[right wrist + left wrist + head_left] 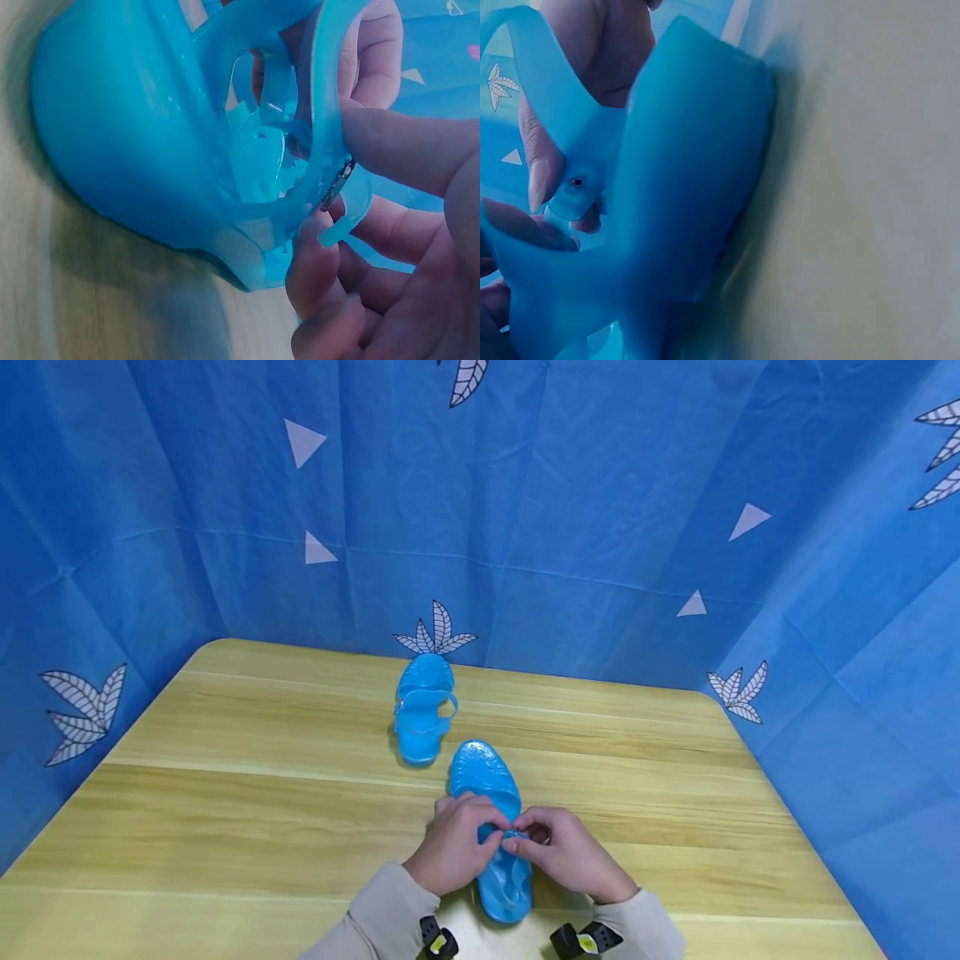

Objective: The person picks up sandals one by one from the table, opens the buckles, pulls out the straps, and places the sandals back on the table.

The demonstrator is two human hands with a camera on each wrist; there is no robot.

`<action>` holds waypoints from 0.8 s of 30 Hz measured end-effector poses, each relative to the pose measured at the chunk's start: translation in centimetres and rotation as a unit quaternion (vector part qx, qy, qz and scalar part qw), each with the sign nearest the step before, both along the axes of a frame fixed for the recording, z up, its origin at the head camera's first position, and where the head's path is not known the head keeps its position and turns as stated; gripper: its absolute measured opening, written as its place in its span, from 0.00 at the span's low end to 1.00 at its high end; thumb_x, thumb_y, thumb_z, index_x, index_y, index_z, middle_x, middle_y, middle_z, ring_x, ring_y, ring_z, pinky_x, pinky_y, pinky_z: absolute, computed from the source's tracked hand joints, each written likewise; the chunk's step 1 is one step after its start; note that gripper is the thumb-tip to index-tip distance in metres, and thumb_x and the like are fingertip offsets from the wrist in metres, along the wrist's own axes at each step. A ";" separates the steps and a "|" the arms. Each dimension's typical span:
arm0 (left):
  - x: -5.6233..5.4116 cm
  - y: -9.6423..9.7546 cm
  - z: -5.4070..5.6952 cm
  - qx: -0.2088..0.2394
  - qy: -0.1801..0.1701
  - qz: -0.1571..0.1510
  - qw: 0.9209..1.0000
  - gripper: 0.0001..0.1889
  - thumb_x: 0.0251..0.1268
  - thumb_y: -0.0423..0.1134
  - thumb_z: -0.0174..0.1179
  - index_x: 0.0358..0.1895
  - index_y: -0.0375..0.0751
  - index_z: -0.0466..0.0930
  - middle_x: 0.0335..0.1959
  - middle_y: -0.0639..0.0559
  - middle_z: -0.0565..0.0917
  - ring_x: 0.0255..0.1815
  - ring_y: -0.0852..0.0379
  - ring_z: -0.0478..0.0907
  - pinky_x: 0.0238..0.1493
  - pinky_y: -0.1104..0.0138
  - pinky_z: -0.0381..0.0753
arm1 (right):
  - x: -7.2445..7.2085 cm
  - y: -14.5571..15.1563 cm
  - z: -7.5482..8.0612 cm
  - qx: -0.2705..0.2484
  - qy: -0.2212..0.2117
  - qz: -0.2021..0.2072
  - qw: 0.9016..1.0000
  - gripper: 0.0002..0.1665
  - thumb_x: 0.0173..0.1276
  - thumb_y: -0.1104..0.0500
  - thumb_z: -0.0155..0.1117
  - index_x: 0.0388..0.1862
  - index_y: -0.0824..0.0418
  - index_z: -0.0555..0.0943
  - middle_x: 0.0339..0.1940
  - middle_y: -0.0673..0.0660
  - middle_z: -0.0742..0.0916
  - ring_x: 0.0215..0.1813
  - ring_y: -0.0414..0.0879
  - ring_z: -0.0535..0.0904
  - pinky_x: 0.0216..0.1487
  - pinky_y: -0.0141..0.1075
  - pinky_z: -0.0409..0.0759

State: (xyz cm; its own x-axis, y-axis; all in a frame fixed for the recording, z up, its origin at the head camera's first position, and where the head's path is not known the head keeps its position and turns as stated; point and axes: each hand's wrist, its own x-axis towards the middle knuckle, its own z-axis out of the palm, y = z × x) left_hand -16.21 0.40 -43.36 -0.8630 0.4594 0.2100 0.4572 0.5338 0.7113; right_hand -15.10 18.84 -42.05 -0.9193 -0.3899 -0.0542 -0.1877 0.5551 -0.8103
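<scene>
A glossy blue sandal lies on the table between both hands, its toe pointing away from me. Thumb and fingertips of my left hand pinch its ankle strap from the left side. From the right, my right hand pinches the same strap, so the fingertips of both hands nearly meet. A small metal buckle shows at the right fingers in the right wrist view, with a curled strap end beside it. In the left wrist view a rivet marks the strap near the fingers.
The matching blue sandal stands farther back on the wood-grain table, left of the first, with its strap looped out to the right. Blue curtains with leaf and triangle prints enclose the table's back and sides.
</scene>
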 end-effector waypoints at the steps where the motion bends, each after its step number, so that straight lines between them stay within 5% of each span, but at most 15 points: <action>1: 0.0 0.0 0.0 -0.003 0.003 0.000 1.000 0.03 0.60 0.38 0.63 0.35 0.49 0.86 0.35 0.63 0.83 0.45 0.61 0.73 0.49 0.58 0.61 | 0.0 0.0 0.0 -0.001 0.000 -0.004 1.000 0.14 0.63 0.53 0.66 0.40 0.63 0.81 0.32 0.52 0.84 0.33 0.39 0.77 0.33 0.30 0.77; 9: 0.1 0.0 0.3 -0.025 0.025 0.011 0.999 0.02 0.59 0.38 0.64 0.34 0.47 0.85 0.34 0.62 0.82 0.44 0.60 0.74 0.46 0.59 0.61 | 0.1 0.0 0.1 0.009 -0.008 -0.031 0.999 0.16 0.62 0.51 0.66 0.38 0.64 0.82 0.31 0.52 0.84 0.32 0.40 0.79 0.33 0.29 0.78; 24: 0.2 0.0 0.6 -0.046 0.064 0.009 0.997 0.02 0.59 0.38 0.64 0.33 0.48 0.85 0.32 0.63 0.80 0.44 0.61 0.73 0.48 0.58 0.62 | 0.2 0.0 -0.1 0.017 -0.008 -0.021 1.000 0.15 0.64 0.52 0.65 0.39 0.63 0.82 0.31 0.51 0.83 0.31 0.39 0.77 0.31 0.29 0.77</action>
State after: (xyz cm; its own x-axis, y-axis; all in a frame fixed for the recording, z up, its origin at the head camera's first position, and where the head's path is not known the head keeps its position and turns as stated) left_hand -16.05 0.35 -42.80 -0.8404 0.4661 0.2766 0.5305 0.6030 0.5958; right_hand -14.92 18.82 -42.14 -0.9339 -0.3481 -0.0812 -0.1508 0.5896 -0.7935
